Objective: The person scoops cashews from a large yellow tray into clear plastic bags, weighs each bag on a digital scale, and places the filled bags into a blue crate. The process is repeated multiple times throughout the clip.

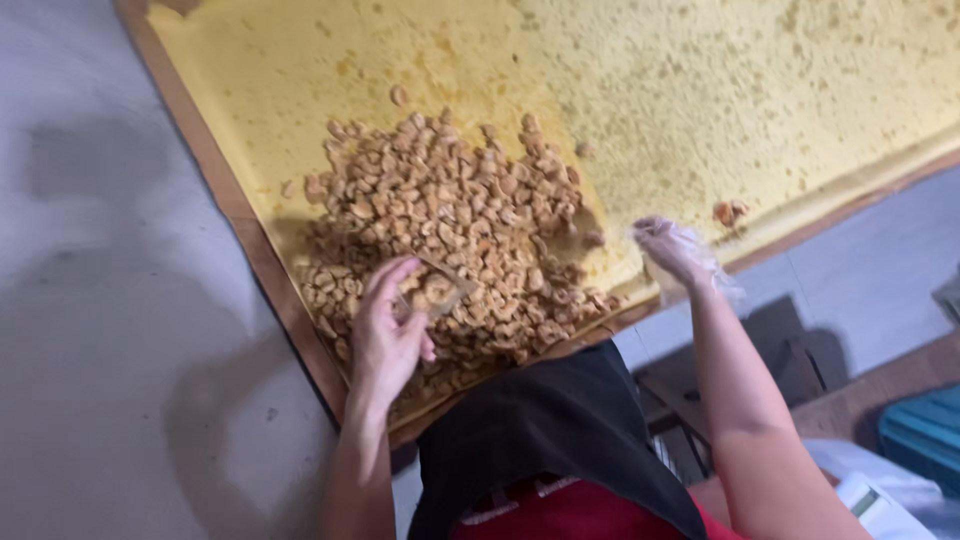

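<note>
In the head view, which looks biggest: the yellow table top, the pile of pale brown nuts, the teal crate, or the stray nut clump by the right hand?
1. Yellow table top
2. Pile of pale brown nuts
3. Teal crate, cut off by the frame's edge and nearer the camera, so its rank is unsure
4. Stray nut clump

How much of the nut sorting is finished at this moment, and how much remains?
Done: only a couple of nuts lie apart near the table's edge. In hand: the left hand holds a small metal tool over the pile of cashew nuts; the right hand, in a thin clear glove, hovers beside it. Left: nearly the whole pile sits heaped on the yellow table.
</note>
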